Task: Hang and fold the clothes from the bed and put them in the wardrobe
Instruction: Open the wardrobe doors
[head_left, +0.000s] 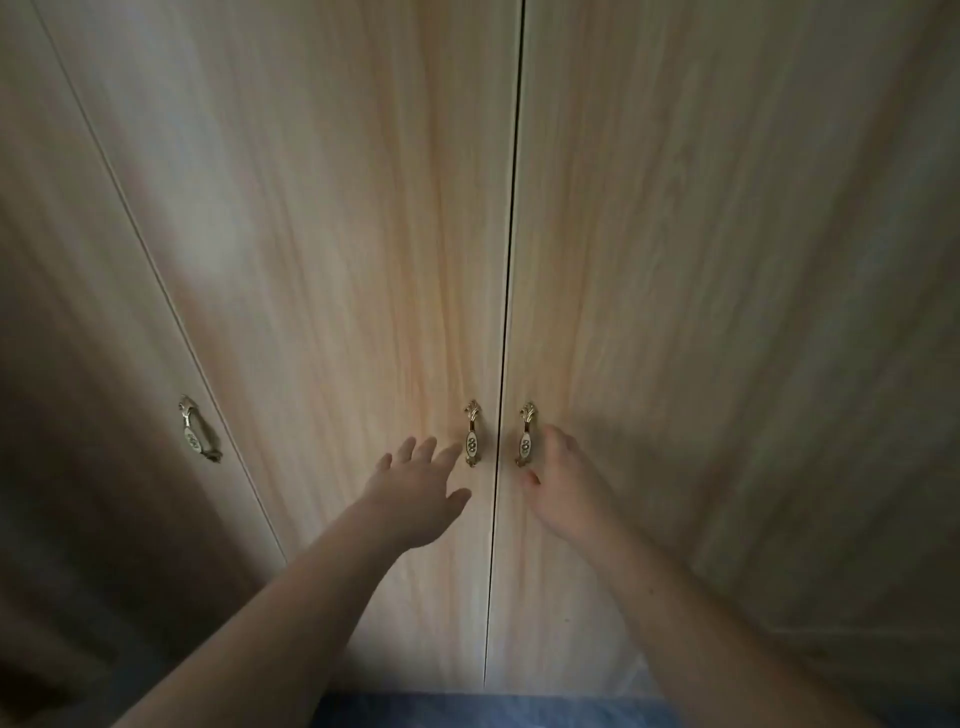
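A light wooden wardrobe fills the head view with its doors closed. The middle door (337, 260) and the right door (727, 286) meet at a dark gap. Each carries a small brass handle with a white oval. My left hand (415, 493) reaches forward with straight, spread fingers, its fingertips at the middle door's handle (471, 434). My right hand (563, 480) is at the right door's handle (526, 436), fingers curled in by it and thumb just below. No clothes or bed are in view.
A third door (78, 364) stands to the left with its own brass handle (196, 435). A strip of blue floor (493, 712) shows at the bottom edge below the doors.
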